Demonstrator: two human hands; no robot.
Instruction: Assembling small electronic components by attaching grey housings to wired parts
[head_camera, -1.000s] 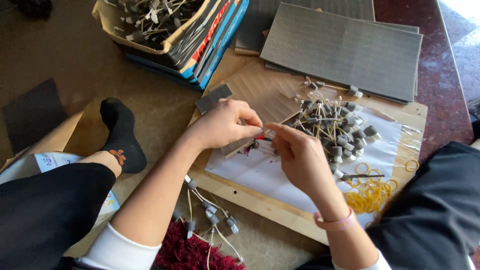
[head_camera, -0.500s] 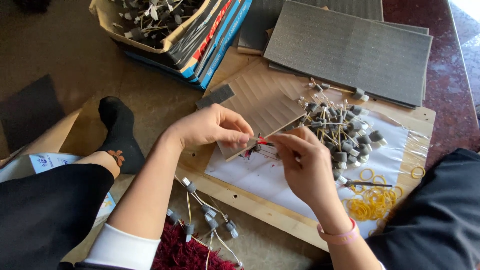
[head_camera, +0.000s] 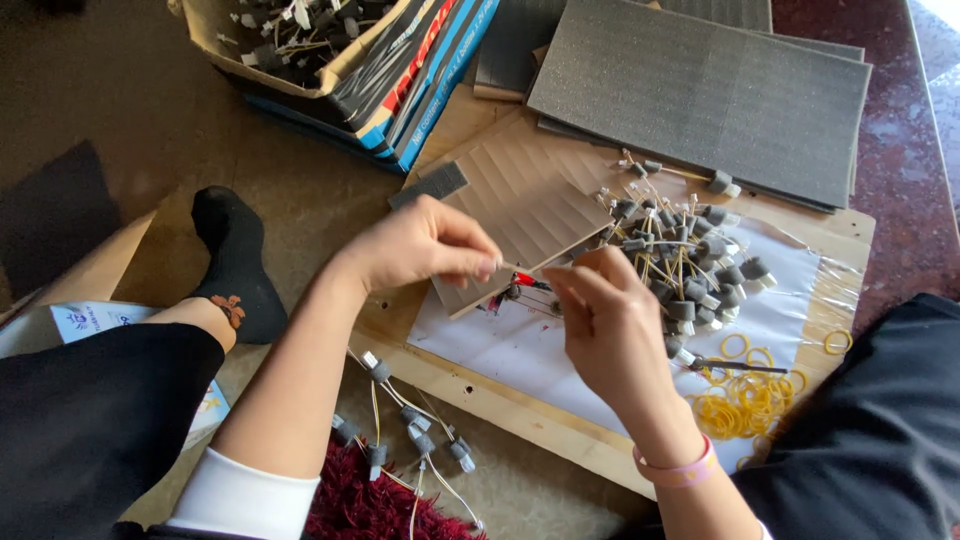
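My left hand (head_camera: 425, 245) pinches the red end of a thin wired part (head_camera: 523, 279) over a wooden board (head_camera: 520, 410). My right hand (head_camera: 610, 325) faces it with its fingertips closed on the other end of the same small part, whose dark wires hang below. Just behind the right hand lies a heap of small grey caps on thin wires (head_camera: 680, 260) on a clear plastic sheet (head_camera: 500, 345). Yellow rubber bands (head_camera: 745, 400) lie to the right of my right wrist, which wears a pink band.
Grey foam sheets (head_camera: 700, 90) are stacked at the back. A cardboard box (head_camera: 300, 45) of more wired parts sits at top left. Several finished wired caps (head_camera: 410, 430) lie on the floor by a red rug (head_camera: 350, 505). My black-socked foot (head_camera: 235, 260) rests at left.
Both hands have stayed together over the board, working the small red-tipped part between the fingertips. The view has shifted slightly.
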